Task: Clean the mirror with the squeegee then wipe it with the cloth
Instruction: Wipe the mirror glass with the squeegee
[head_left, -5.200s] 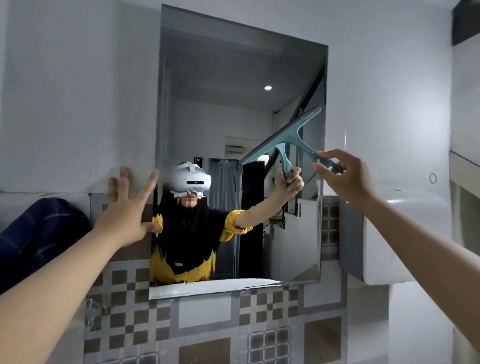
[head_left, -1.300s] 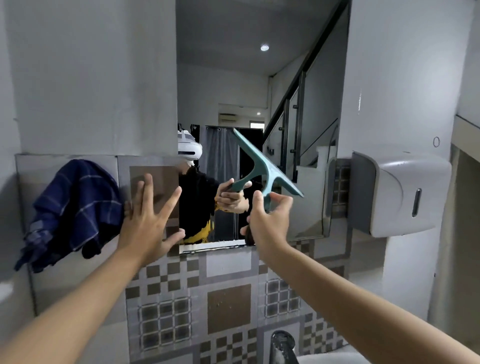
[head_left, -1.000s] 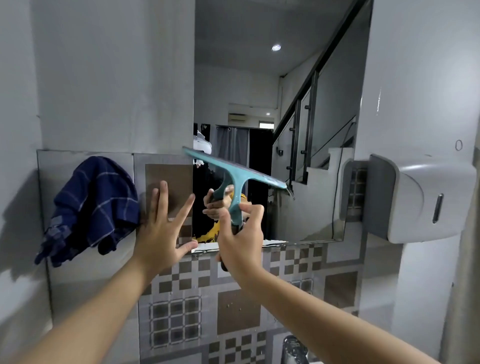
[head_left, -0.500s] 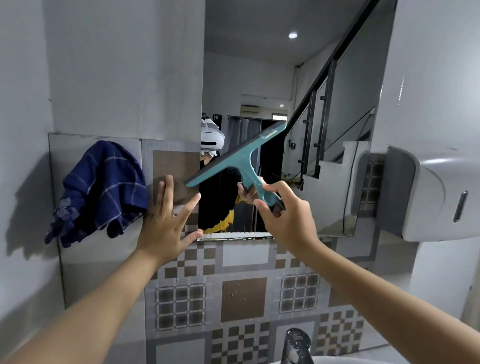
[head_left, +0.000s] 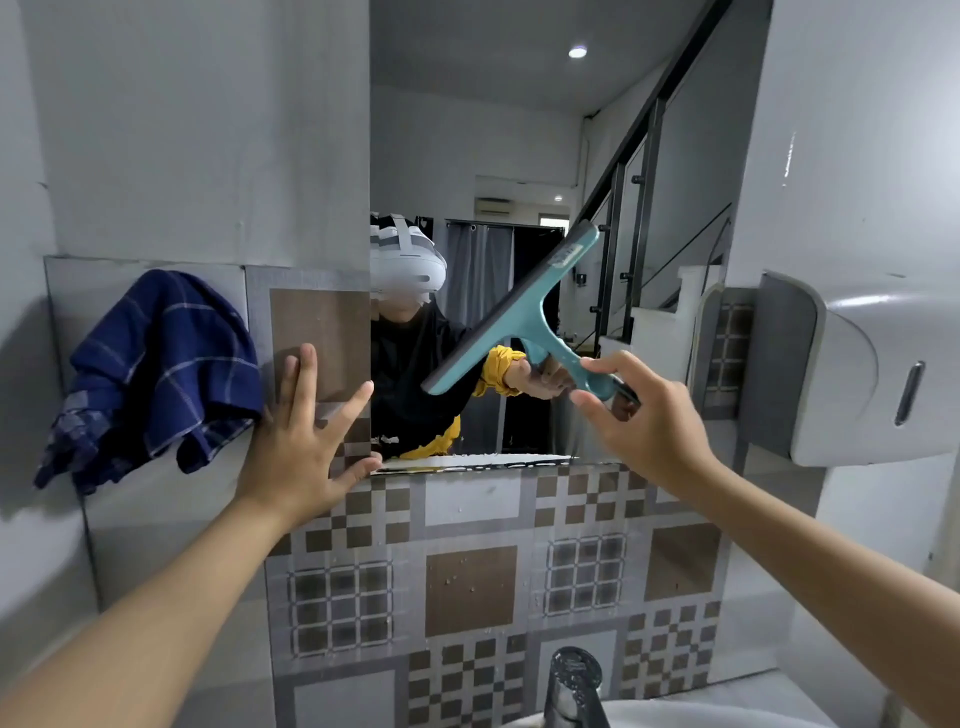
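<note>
The wall mirror (head_left: 519, 130) fills the upper middle of the view. My right hand (head_left: 644, 421) grips the handle of a teal squeegee (head_left: 524, 306), whose blade lies tilted against the lower glass, its upper end to the right. My left hand (head_left: 306, 441) rests flat with fingers spread on the tiled wall beside the mirror's lower left corner. A dark blue checked cloth (head_left: 156, 374) hangs on the wall to the left of that hand.
A grey paper dispenser (head_left: 841, 374) juts from the wall at the right. A chrome tap (head_left: 574, 686) and the white basin rim (head_left: 675, 714) sit at the bottom. Patterned tiles (head_left: 467, 587) cover the wall under the mirror.
My right hand has carried the squeegee rightward across the lower glass and tilted the blade steeper. My left hand stays on the tiles.
</note>
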